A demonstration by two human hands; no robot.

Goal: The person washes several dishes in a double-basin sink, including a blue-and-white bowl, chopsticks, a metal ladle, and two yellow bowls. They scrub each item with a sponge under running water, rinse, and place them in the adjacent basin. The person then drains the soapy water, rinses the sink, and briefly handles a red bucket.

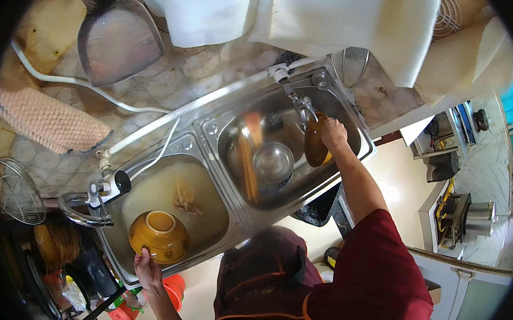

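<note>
My left hand [148, 272] holds the rim of a yellow-brown ceramic bowl [166, 242], its foot ring facing up, at the near left of the left sink basin [217, 198]. Cloudy water stands in that basin, with a bristly tan brush or whisk [183, 200] partly under it. Over the right basin [353, 140], my right hand [335, 134] grips a brown bowl [312, 140] tipped on its side beneath a metal tap [302, 107]. Left of it in the same basin are a round metal bowl [273, 161] and long wooden sticks [247, 171].
A white pipe [198, 97] runs behind the sink. Another tap [86, 216] arches at the left basin's outer side. On the counter lie a peach towel [53, 120] and a metal dustpan-shaped scoop [119, 47]. At lower left, a rack holds stacked brown dishes [57, 247].
</note>
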